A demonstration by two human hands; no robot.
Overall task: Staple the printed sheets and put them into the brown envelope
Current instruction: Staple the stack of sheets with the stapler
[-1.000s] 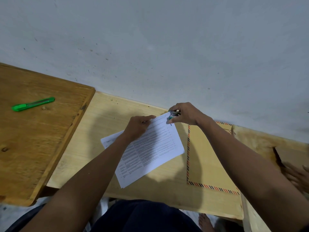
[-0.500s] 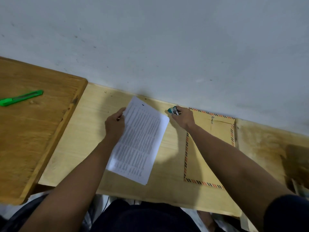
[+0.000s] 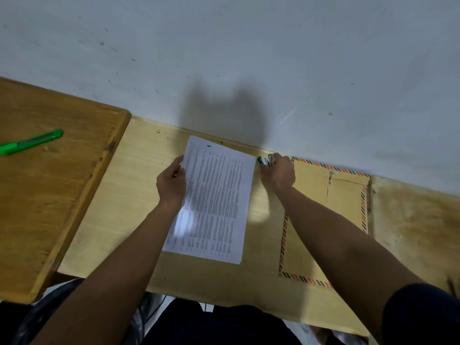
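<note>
head view looks down on a pale wooden desk point(image 3: 119, 195) shoved against a scuffed white wall point(image 3: 249, 58). the sheets point(image 3: 214, 202) are a thin white stack of flat rectangles, covered in tiny rows of print, with a dark staple mark near the top edge. the left hand point(image 3: 171, 185) pinches their left edge, thumb on top, and the stack sits tilted with its far end toward the wall. can't tell if the lower end rests on the desk or floats just above it.

the right hand point(image 3: 277, 174) is curled round a small stapler point(image 3: 265, 161), teal tip and shiny metal poking out past the fingers, right at the wall edge and just beside the top right corner of the sheets, not touching them.

the envelope point(image 3: 346, 207) is matte brown paper with a red and black striped border and a string tie near its flap, lying flat under the right forearm, just right of the sheets.

off to the left, a darker varnished table point(image 3: 49, 207) with rounded edges holds a glossy green cutter point(image 3: 29, 141).
</note>
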